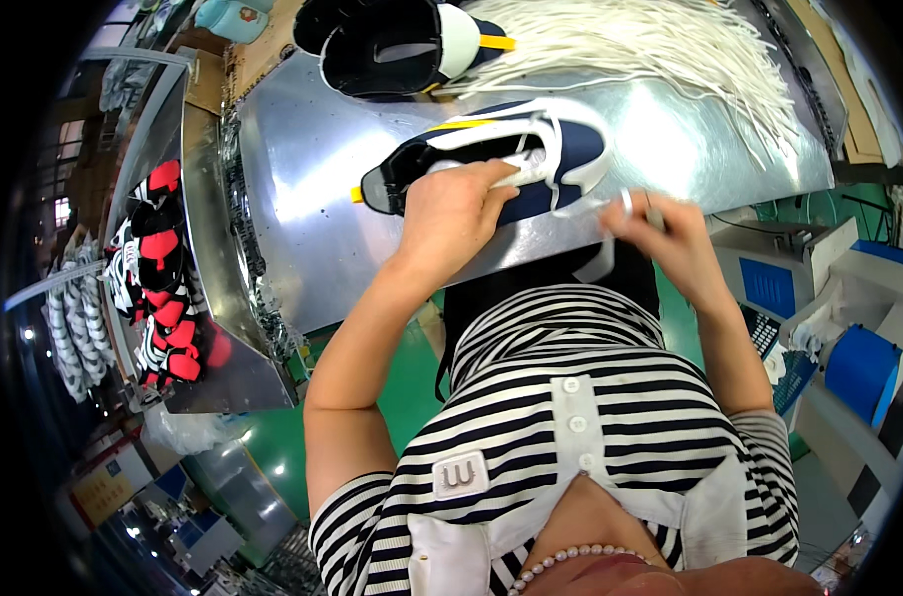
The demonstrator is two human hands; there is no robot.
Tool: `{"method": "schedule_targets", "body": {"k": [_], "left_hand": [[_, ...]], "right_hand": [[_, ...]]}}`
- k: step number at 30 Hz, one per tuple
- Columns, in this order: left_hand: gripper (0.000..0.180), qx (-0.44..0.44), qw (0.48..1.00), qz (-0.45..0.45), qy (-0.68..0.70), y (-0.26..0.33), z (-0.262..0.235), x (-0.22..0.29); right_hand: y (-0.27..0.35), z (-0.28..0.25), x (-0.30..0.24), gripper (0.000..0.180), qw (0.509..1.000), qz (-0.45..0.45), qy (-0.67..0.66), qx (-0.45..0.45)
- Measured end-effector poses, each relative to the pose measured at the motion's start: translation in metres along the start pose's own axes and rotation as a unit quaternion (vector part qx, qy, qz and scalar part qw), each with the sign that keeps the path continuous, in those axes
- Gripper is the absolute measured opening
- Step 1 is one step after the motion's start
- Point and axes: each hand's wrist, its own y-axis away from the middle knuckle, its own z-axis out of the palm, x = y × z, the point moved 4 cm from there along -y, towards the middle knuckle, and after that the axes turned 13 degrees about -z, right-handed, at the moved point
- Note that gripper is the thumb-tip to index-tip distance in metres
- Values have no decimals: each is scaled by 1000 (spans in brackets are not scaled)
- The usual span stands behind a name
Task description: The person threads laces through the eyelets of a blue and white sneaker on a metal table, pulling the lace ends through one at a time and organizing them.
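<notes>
Left hand sat on the navy-and-white shoe at centre frame, grip closed over the shoe's near side, fingers curled onto the white tongue area. Shoe lay on its side on the metal worktop, toe toward 3 o'clock, heel with yellow tab toward 9. Right hand was at 4 o'clock of the shoe, just off the worktop edge, grip narrow, pinching a white lace that ran from the shoe down past the worktop edge. Pile of loose white laces at 1 o'clock of the shoe. Second dark shoe at 11 o'clock, well apart from both hands. Red-and-black shoes were stacked at far 9 o'clock, off the worktop.
</notes>
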Motion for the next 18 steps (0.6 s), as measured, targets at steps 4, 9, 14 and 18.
{"method": "schedule_targets", "body": {"k": [4,9,14,18], "left_hand": [[24,-15,999,14,-44,-4,1,6],[24,1,996,15,-86,-13,-5,24],[23,-98,993,-48,-52,-32,13,24],[27,-115,986,-85,86,-36,16,5]], "right_hand": [[-65,12,-10,17,996,-82,-2,27],[-91,15,-2,16,992,-120,34,30],[-103,22,15,17,989,-134,-55,39],[-111,17,27,18,984,-119,-129,24]]}}
